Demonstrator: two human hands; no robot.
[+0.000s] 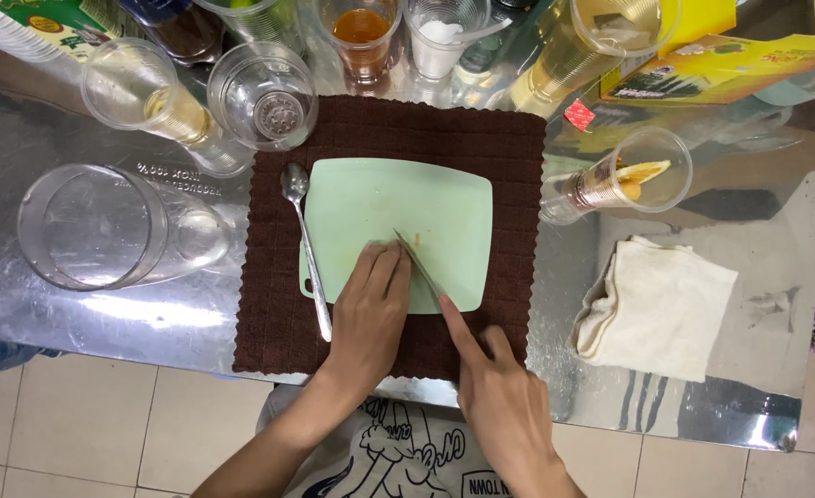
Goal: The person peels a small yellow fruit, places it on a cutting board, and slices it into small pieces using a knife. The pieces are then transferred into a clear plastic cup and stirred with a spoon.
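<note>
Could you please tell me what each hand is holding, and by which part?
The right hand holds a thin-bladed knife by its handle, forefinger along the spine. The left hand lies flat on the pale green plastic cutting board, holding nothing visible.

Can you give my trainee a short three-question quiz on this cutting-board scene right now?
1. True or false: the spoon lies to the right of the knife.
2. What does the pale green cutting board rest on? A. a brown cloth B. a white napkin C. bare metal
3. Fill in: the right hand holds the ____, while the left hand presses flat on the board.

Key:
1. False; it lies along the board's left edge.
2. A, the brown cloth.
3. knife
</note>
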